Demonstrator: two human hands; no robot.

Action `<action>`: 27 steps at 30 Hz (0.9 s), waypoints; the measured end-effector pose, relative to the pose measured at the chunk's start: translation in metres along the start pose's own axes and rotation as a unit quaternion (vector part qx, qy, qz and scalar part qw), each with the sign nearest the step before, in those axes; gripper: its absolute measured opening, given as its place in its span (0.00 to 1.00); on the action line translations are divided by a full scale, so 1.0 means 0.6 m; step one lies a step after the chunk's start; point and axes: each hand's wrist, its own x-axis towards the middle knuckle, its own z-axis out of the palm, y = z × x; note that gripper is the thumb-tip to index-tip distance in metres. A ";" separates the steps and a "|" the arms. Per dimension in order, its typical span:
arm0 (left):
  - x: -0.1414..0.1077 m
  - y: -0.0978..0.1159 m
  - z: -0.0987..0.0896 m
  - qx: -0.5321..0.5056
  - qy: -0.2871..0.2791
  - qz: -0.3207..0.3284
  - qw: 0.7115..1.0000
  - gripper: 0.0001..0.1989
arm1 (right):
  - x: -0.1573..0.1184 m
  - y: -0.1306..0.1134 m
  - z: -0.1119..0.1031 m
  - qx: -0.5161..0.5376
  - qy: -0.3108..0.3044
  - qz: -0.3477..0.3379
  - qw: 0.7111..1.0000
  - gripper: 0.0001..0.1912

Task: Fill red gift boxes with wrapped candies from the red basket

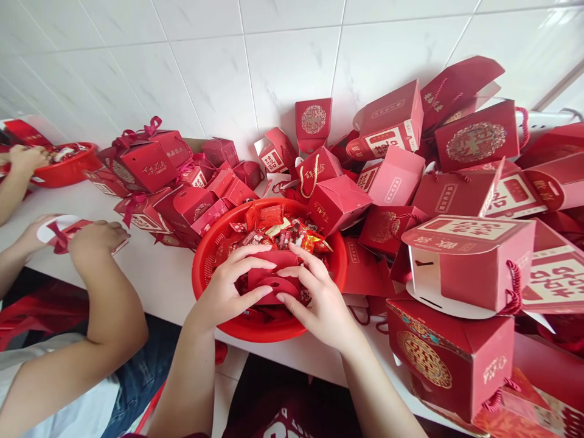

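Note:
Between my two hands is a small red gift box (274,271), held over a red plastic basket (199,267). My left hand (237,283) grips its left side, fingers over the top and thumb near the front flap. On the other side my right hand (314,289) has its fingers on the box's top and its thumb at the front flap, which has a round hole. Wrapped candies (269,218) in red and gold fill the basket around and behind the box. The underside of the box is hidden.
Red gift boxes are heaped along the wall at left (155,164) and at right (451,267). On my left, a co-worker's hands (93,237) hold a box with a ribbon. Farther left, another person's hand (30,159) reaches to a second red basket (68,173).

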 end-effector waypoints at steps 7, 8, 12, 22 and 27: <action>0.003 -0.005 0.002 0.002 -0.001 -0.003 1.000 0.14 | -0.003 0.000 -0.001 0.007 0.000 -0.002 1.000 0.15; 0.003 -0.005 0.002 0.002 -0.003 -0.003 1.000 0.15 | -0.003 0.000 -0.002 0.008 -0.001 0.001 1.000 0.15; 0.002 -0.006 0.000 0.010 -0.017 -0.004 1.000 0.17 | 0.000 -0.001 -0.003 0.007 -0.006 0.011 1.000 0.17; 0.001 0.007 0.006 0.161 -0.072 0.013 0.984 0.40 | 0.003 -0.003 0.003 -0.003 0.005 0.032 0.999 0.24; 0.005 0.022 0.006 0.279 -0.090 0.017 0.956 0.42 | 0.001 0.007 0.005 0.042 0.029 0.049 0.998 0.31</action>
